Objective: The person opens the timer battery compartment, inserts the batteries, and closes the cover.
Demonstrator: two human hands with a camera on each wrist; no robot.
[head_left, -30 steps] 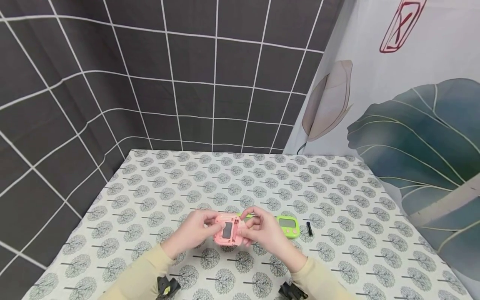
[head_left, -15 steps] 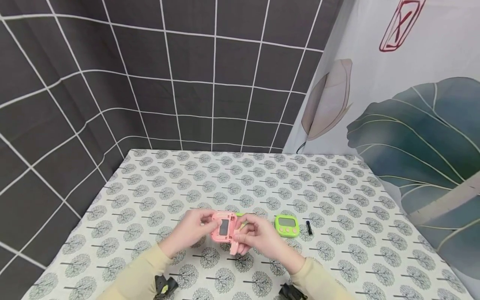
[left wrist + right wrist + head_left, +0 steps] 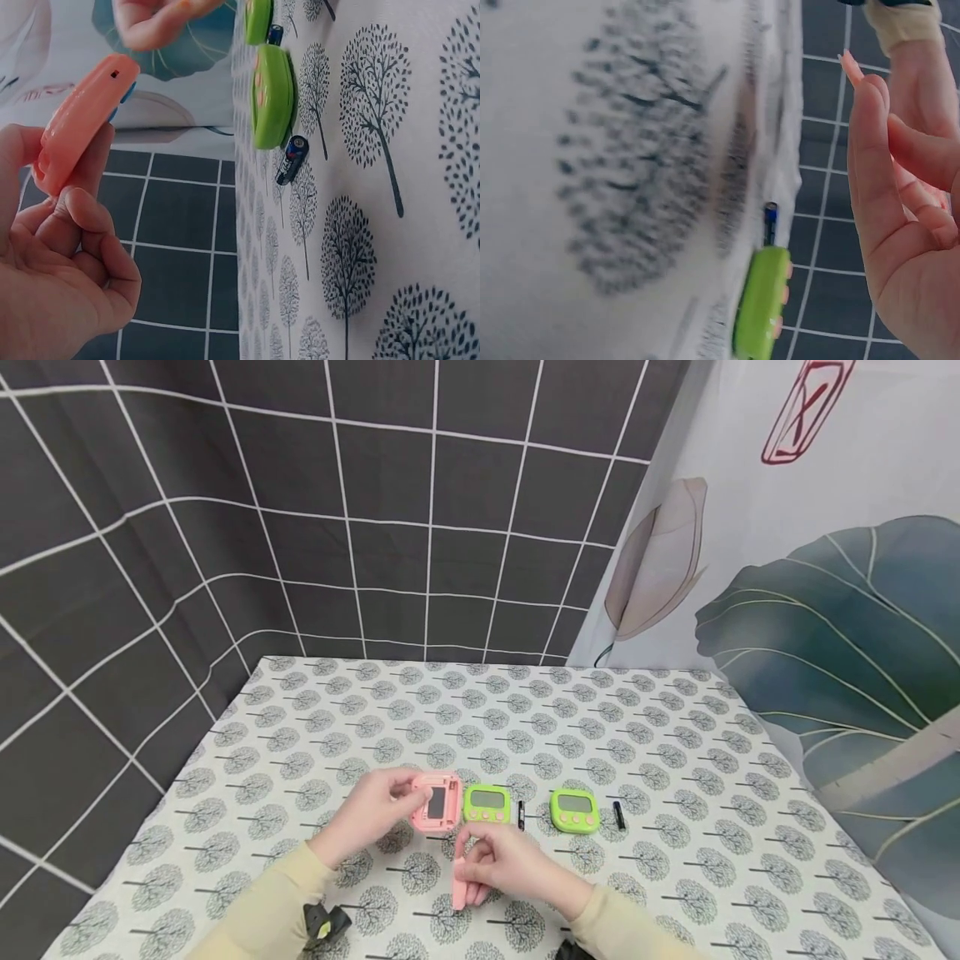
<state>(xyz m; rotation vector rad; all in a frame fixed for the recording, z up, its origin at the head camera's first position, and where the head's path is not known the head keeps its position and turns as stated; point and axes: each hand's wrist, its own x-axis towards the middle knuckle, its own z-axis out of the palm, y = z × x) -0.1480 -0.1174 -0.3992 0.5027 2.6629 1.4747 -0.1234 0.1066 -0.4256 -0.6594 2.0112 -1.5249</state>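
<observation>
My left hand (image 3: 375, 810) grips a pink digital timer (image 3: 437, 803) by its left side, raised off the table with its back facing me. A dark rectangle sits on that back, beside an uncovered battery slot. The left wrist view shows the timer's (image 3: 86, 124) edge with blue buttons. Lower and to the right, my right hand (image 3: 498, 860) pinches a narrow pink battery cover (image 3: 458, 893), apart from the timer. Only the cover's tip (image 3: 850, 69) shows past the fingers in the right wrist view.
Two green digital timers, one near (image 3: 487, 802) and one farther right (image 3: 575, 810), lie face up on the tree-patterned tablecloth (image 3: 420, 718). Each has a battery at its right, a nearer one (image 3: 521, 814) and a farther one (image 3: 618, 816). A dark grid-patterned curtain (image 3: 375, 560) hangs behind.
The cover has come off the timer's back and moved down, toward me, in my right hand. My left hand has shifted slightly left with the timer, revealing the nearer green timer and battery.
</observation>
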